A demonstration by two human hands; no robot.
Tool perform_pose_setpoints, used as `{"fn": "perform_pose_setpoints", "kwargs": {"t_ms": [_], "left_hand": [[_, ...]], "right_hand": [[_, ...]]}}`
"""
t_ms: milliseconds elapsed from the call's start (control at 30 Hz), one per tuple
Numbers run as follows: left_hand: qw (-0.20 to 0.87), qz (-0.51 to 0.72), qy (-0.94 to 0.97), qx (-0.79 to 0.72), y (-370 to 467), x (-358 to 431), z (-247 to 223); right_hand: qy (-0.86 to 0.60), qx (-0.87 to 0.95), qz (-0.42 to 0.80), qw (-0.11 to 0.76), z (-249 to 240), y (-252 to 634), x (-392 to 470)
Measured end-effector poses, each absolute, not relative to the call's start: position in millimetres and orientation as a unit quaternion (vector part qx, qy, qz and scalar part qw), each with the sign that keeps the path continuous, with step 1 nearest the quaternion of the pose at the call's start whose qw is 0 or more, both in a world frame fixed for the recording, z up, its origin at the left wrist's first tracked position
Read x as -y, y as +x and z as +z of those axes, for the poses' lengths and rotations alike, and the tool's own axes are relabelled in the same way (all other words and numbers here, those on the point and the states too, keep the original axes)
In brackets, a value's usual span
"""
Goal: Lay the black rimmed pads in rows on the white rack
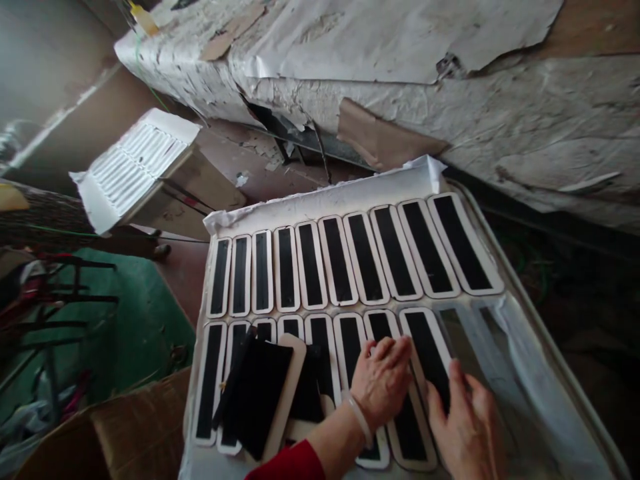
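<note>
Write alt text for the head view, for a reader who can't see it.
A person's left hand and right hand touch pale-bordered black strips laid in two rows on a board. Loose black and pale pieces lie over the near row; a worn, paper-covered table stands beyond.

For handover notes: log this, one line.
left hand: on rounded pale-bordered black strips; right hand: at lower right-end strip

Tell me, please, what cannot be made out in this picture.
In the head view:
Lower panels: partly covered by loose black pieces.
Surface beneath the left hand: hidden by it.
Wrist of the right hand: cut off by the bottom edge.
Yellow bottle, any label: too small.
</note>
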State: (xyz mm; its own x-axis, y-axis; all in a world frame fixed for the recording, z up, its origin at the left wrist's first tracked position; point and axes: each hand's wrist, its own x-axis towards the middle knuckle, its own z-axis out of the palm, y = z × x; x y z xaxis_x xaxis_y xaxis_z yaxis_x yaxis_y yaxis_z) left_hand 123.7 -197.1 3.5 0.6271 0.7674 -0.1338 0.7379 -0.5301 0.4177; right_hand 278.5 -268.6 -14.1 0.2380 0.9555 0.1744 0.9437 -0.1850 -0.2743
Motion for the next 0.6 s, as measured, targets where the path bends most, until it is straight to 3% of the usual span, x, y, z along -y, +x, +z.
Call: {"fn": "perform_pose_setpoints", "kwargs": {"t_ms": [200, 600], "left_hand": [[0.191, 0.087, 0.871, -0.445, 123.7, 203.7, -2.4], [0.119, 0.125, 0.884, -0.435, 125.6, 199.4, -0.9]], "right_hand": [[-0.806, 0.564, 0.054, 0.17, -12.9, 275.4, 287.1], [-0.827, 0.464, 0.171, 0.267, -38.0, 272.4, 302.5]]}}
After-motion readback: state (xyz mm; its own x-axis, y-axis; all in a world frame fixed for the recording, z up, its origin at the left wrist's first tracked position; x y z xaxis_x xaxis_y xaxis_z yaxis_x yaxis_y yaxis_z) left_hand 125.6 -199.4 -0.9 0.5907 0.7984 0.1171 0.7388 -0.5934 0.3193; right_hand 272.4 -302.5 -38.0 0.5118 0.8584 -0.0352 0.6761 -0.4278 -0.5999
